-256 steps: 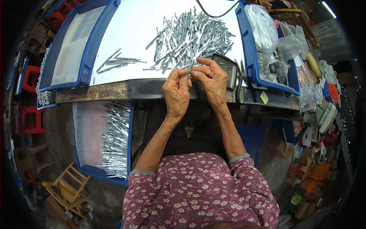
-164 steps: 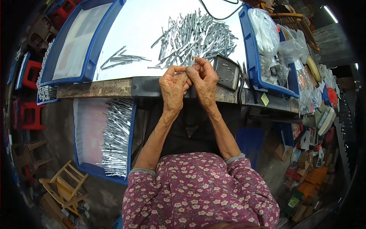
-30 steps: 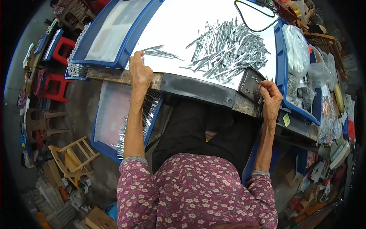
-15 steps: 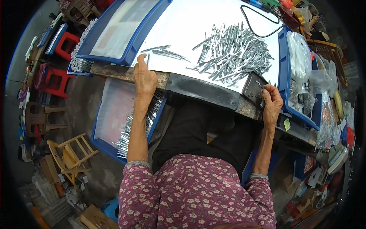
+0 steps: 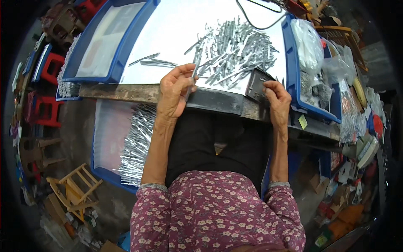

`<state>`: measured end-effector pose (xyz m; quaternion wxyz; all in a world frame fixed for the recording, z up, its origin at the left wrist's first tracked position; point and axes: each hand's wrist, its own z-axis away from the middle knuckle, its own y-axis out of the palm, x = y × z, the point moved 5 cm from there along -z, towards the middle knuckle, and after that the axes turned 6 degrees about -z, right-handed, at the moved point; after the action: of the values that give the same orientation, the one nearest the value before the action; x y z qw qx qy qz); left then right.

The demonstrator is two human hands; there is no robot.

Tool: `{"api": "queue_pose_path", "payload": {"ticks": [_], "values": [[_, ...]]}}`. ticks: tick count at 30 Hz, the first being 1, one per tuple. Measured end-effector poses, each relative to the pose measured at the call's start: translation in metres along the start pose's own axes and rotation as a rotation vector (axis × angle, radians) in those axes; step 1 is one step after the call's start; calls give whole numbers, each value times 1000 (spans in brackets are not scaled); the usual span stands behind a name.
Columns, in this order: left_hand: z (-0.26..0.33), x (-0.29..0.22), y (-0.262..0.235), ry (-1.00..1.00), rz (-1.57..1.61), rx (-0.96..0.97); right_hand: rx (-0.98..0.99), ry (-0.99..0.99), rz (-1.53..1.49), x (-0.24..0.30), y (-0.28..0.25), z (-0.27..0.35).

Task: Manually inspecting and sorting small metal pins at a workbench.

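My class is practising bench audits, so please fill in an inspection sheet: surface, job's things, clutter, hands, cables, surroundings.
Surface: white tabletop, front edge worn.
Job's things: heap of slim metal parts; small dark tray holding tiny pieces.
Clutter: plastic bags in the right-hand blue bin.
Hands: left hand pinches a slim part; right hand by the small tray, grip unclear.
Cables: dark cable curving at the back.
Surroundings: wooden chair, lower left.

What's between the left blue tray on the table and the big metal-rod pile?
Head view: a few loose metal rods on the white tabletop; nearer the table's front edge, the left hand, holding a rod.
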<state>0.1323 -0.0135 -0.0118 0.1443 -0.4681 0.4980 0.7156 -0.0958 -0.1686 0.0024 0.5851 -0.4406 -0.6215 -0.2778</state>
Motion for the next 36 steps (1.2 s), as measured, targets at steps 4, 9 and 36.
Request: {"api": "queue_pose_path", "payload": {"ticks": [4,9,36], "values": [[-4,31,30,-123,109,86,51,-7,-20,5,13,3],[0,58,55,-244,190,156,68,40,-96,10,31,3],[3,72,65,-268,83,172,79,-19,-137,17,52,6]]}}
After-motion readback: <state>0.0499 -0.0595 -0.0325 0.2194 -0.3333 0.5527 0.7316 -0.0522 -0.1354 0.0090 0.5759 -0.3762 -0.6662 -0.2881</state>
